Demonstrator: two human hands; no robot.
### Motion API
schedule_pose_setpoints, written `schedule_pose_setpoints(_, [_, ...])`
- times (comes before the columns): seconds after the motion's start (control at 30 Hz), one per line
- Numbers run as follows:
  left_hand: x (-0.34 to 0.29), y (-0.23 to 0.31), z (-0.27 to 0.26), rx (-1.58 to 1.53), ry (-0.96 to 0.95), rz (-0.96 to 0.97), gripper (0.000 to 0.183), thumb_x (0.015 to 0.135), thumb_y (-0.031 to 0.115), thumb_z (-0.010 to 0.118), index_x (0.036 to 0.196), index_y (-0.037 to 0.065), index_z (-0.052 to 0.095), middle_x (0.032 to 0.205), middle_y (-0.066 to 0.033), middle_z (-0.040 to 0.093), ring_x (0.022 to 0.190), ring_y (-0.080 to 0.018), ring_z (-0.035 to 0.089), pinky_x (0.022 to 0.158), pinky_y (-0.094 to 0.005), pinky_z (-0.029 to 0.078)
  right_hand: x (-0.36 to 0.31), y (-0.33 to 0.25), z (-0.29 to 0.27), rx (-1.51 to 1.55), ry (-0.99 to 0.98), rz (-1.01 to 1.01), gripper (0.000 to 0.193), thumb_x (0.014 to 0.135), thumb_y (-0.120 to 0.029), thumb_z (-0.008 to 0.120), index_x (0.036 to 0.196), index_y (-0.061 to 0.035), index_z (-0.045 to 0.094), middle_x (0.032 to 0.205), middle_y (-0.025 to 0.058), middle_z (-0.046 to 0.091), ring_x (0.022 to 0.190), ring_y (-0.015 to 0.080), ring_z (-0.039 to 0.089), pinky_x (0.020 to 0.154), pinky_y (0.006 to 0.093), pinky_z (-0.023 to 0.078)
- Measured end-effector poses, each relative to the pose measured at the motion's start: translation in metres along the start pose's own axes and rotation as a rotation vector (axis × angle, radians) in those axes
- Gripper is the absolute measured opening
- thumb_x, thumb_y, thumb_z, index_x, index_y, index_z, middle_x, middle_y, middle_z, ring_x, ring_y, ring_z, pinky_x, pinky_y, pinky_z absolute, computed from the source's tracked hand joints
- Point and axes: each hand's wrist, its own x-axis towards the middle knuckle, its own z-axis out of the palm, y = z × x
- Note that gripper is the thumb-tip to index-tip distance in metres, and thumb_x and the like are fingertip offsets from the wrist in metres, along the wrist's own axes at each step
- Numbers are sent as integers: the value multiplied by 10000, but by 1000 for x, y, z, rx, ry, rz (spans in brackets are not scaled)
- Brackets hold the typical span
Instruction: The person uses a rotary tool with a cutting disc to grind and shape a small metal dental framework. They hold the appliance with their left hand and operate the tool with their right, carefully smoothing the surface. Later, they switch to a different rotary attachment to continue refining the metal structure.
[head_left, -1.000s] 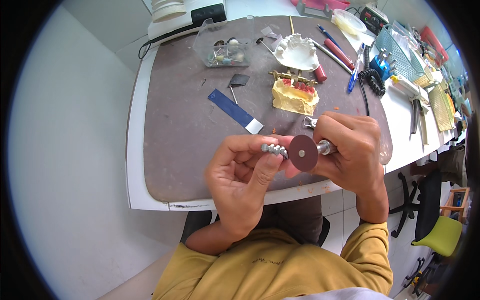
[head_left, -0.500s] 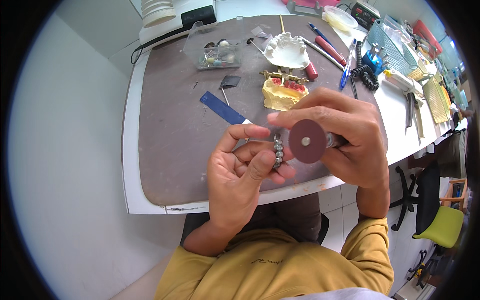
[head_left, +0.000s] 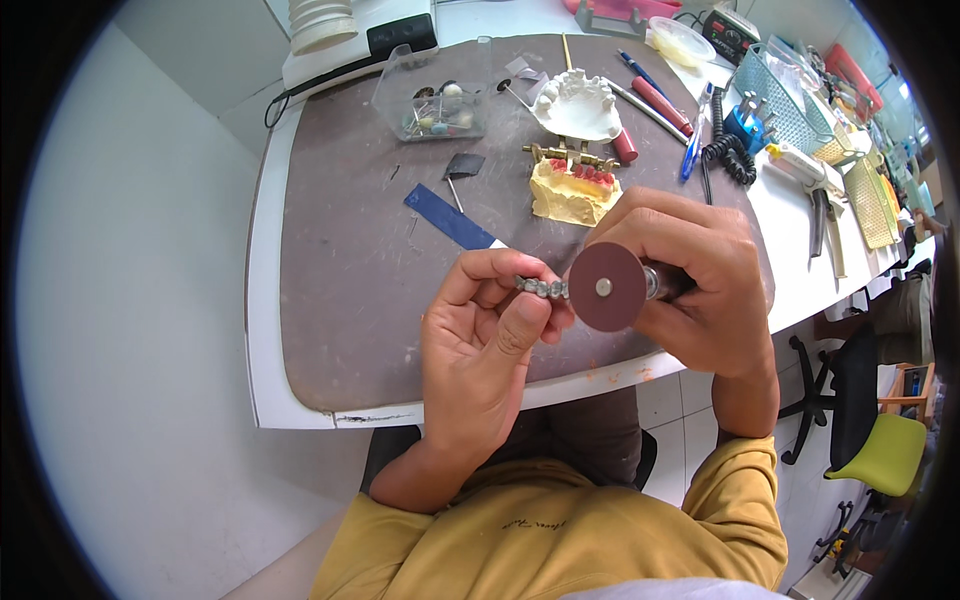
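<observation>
While my left hand [head_left: 485, 345] pinched the small metal dental bridge [head_left: 541, 288] between thumb and fingertips at the centre of the frame, my right hand [head_left: 690, 290] was wrapped tight around the rotary handpiece [head_left: 662, 281], its reddish-brown abrasive disc [head_left: 606, 287] facing the camera. Compared with half a second earlier, the disc had closed in: its left edge now sat against the right end of the bridge, where a moment before the two were only near each other, and both hands had drifted a little lower and to the right in the frame. I judged that meant the disc was engaging the metal, so the trimming was under way rather than being lined up. Further up the brown surface [head_left: 350, 300] lay the yellow plaster model with red wax teeth [head_left: 572, 190], a white plaster cast [head_left: 580, 105], a blue strip [head_left: 450, 216] and a clear box of burs [head_left: 432, 105], all well apart from my hands.
</observation>
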Motion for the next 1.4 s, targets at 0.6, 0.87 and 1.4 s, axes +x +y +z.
schedule_pose_setpoints(0.6, [-4, 0, -7, -108, 6, 92, 337, 942, 59, 559, 1268, 46, 475, 1126, -119, 606, 1139, -312, 589, 898, -351, 580, -5, 0, 16, -398, 31, -23, 473, 682, -474, 787, 643, -66, 551, 549, 15, 518, 448, 184, 555, 409, 311, 394])
schedule_pose_setpoints(0.87, [-4, 1, -4, -164, 5, 98, 302, 931, 10, 565, 1229, 6, 514, 1130, -149, 611, 1075, -236, 619, 920, -336, 555, -6, 1, 17, -430, 13, -8, 466, 706, -479, 762, 638, -72, 546, 561, 22, 537, 460, 199, 568, 421, 328, 405])
schedule_pose_setpoints(1.4, [-5, 0, -1, -145, 12, 154, 294, 923, -11, 569, 1214, -3, 524, 1128, -175, 613, 1047, -254, 628, 875, -358, 567, -5, 4, 20, -401, 32, -33, 468, 698, -485, 764, 647, -68, 556, 563, 25, 543, 458, 202, 568, 411, 323, 401])
